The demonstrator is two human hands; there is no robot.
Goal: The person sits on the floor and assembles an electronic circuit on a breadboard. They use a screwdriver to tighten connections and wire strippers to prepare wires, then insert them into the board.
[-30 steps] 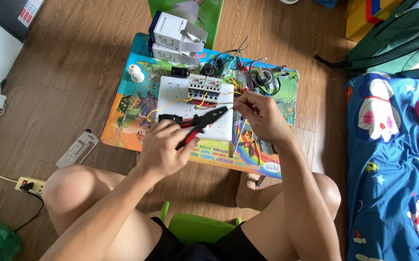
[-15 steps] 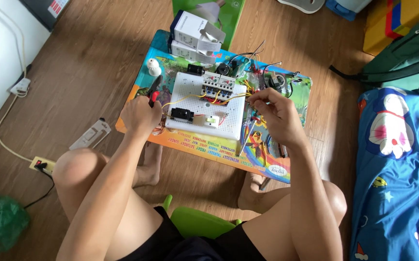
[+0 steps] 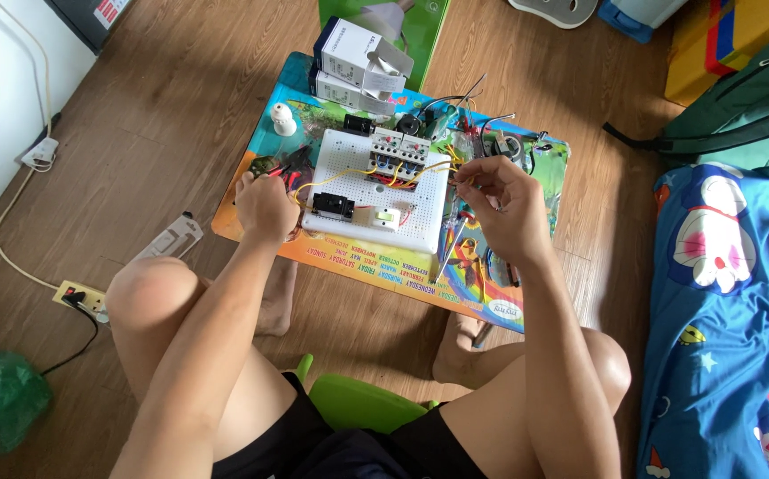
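Observation:
A white perforated board (image 3: 376, 191) with breakers, a black part and yellow and red wires lies on a colourful low table (image 3: 526, 306). My left hand (image 3: 265, 206) rests at the board's left edge, closed on red-handled pliers (image 3: 291, 168) lying on the table there. My right hand (image 3: 500, 208) hovers at the board's right edge, its fingertips pinching the end of a yellow wire (image 3: 429, 168) that runs to the breakers (image 3: 400, 151).
Two white boxes (image 3: 353, 62) stand at the table's far edge, a white bulb (image 3: 284, 120) at its left. A power strip (image 3: 83, 297) and cable lie on the wood floor at left. A blue patterned blanket (image 3: 730, 310) and green backpack (image 3: 739, 106) are at right.
My left hand carried the red-handled pliers from over the board's middle to its left edge and lowered them to the table. My right hand stayed at the right edge with the wire.

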